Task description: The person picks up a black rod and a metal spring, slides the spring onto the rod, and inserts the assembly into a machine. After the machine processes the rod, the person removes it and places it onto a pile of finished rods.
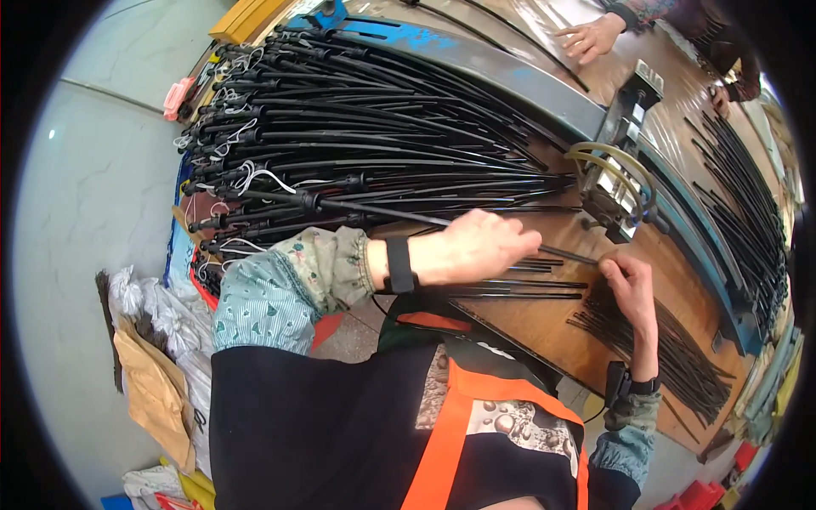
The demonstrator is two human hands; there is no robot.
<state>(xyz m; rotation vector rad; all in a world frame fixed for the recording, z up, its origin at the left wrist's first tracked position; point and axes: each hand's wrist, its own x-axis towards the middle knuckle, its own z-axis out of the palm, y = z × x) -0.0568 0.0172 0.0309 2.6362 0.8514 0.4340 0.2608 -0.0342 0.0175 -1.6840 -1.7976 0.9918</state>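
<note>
A long black rod (387, 211) with a dark collar and a white cord loop (255, 177) at its left end slants across the near side of the table. My left hand (493, 246) is closed around it near its right part. Beyond that hand, a thin black length (568, 253) runs on to my right hand (627, 276), whose thumb and fingers pinch its end. Whether this is the same rod or a second piece joined to it is hidden by my left hand. Several thin black rods (535, 289) lie on the table just below.
A large heap of black rods (382, 127) with collars and white cords fills the left. Beyond my hands stands a metal press-like device (620, 178) on a blue-grey beam (527, 81). Loose thin rods (671, 357) lie at right. Another person's hand (591, 38) rests on the far side.
</note>
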